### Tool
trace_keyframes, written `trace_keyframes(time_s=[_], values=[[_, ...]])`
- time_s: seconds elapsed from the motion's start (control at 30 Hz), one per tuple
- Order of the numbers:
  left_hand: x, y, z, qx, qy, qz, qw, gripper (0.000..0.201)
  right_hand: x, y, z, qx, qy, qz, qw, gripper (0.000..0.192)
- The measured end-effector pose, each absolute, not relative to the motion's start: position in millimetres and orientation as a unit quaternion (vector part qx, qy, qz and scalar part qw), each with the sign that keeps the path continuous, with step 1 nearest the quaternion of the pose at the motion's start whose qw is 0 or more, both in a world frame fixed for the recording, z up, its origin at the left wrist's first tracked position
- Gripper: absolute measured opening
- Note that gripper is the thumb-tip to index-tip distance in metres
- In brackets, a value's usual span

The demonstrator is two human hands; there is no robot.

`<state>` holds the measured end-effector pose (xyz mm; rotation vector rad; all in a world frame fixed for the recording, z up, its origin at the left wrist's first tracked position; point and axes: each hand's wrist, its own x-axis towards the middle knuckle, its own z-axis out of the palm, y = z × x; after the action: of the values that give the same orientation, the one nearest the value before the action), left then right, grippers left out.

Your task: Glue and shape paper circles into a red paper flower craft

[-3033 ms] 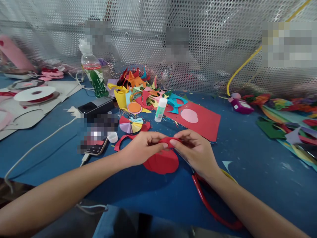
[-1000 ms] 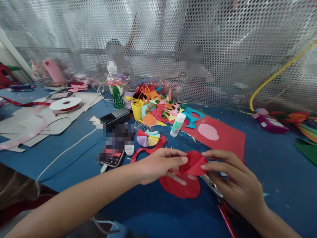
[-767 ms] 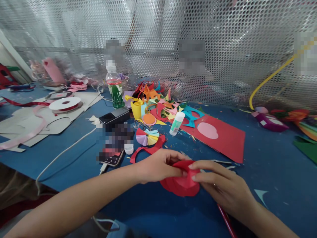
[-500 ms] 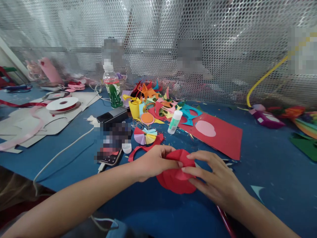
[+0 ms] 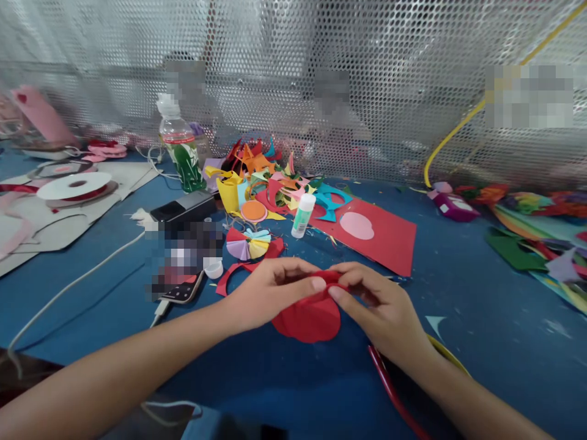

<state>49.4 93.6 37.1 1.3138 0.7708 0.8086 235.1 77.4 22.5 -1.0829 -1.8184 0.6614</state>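
Between my hands is a round piece of red paper (image 5: 309, 321), folded or layered along its upper edge. My left hand (image 5: 282, 290) pinches it with the thumb on top and the fingers behind. From the other side, my right hand (image 5: 373, 299) grips the same red paper between thumb and fingers. The lower part of the paper fans out under my hands, above the blue table. Just beyond them stands a glue stick (image 5: 303, 215) with no cap on its near end visible. A pleated multicoloured paper disc (image 5: 248, 244) lies to the left of it.
Colourful paper scraps (image 5: 275, 183) are heaped behind the glue stick, beside a red sheet (image 5: 389, 238). On the left are a bottle (image 5: 182, 153), a phone (image 5: 186, 287), a white cap (image 5: 213, 267) and a ribbon spool (image 5: 76, 185). Perforated metal (image 5: 275, 55) backs the blue table (image 5: 257, 379).
My right fingers have closed from a looser spread onto the red paper, and its upper edge is now folded toward me. The camera view has shifted to the right.
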Motion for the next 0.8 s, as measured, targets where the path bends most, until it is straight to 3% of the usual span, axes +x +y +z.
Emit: trace_keyframes(time_s=[0.13, 0.33, 0.8], values=[[49.5, 89.5, 38.1, 0.600, 0.335, 0.329, 0.648, 0.032, 233.2, 76.7, 22.2, -0.445, -0.693, 0.325, 0.465, 0.012], [51.4, 88.1, 34.0, 0.590, 0.365, 0.326, 0.642, 0.021, 233.9, 75.8, 18.8, -0.457, -0.663, 0.336, 0.489, 0.009], [51.1, 87.6, 38.8, 0.575, 0.370, 0.302, 0.664, 0.023, 227.8, 68.9, 24.6, -0.484, -0.631, 0.340, 0.502, 0.008]])
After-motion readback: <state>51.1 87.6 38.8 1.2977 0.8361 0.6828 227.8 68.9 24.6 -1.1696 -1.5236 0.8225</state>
